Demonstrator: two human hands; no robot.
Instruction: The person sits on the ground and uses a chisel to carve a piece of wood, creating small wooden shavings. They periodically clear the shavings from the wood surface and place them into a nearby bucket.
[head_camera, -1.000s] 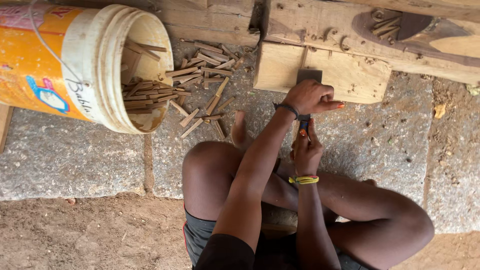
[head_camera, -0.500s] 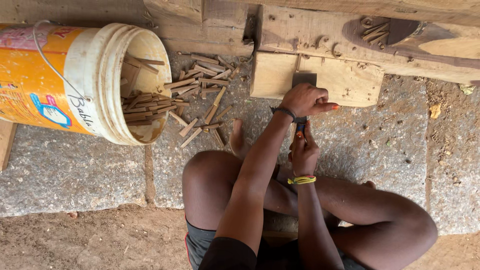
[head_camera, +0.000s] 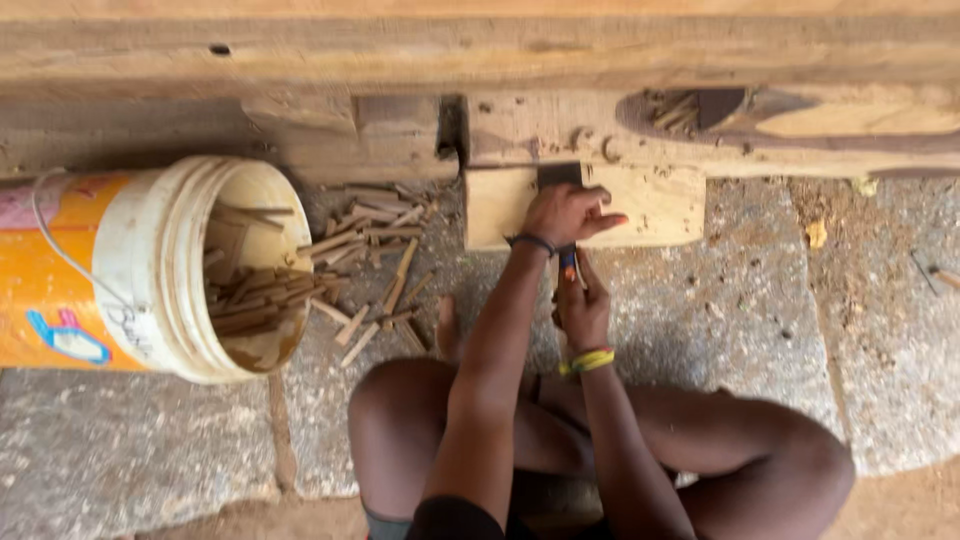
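Note:
My left hand (head_camera: 565, 213), with a dark band on the wrist, lies on a pale wooden block (head_camera: 655, 205) set under a long timber beam (head_camera: 500, 60). Its fingers curl over the upper end of a small tool (head_camera: 568, 262) with an orange and blue handle. A dark rectangular piece (head_camera: 558, 175) shows just above the knuckles. Just below, my right hand (head_camera: 583, 308), wearing a yellow wristband, grips the same handle. I cannot make out the tool's tip.
An orange and white plastic bucket (head_camera: 150, 270) lies on its side at the left, with several small wooden sticks (head_camera: 370, 270) spilling onto the stone paving (head_camera: 740, 310). My bare knees are folded beneath my arms. A carved recess (head_camera: 700, 108) in the beam holds more sticks.
The view has tilted up, so the bucket, block and hands sit lower in the frame and more of the beam shows. Both hands stay together on the tool at the block.

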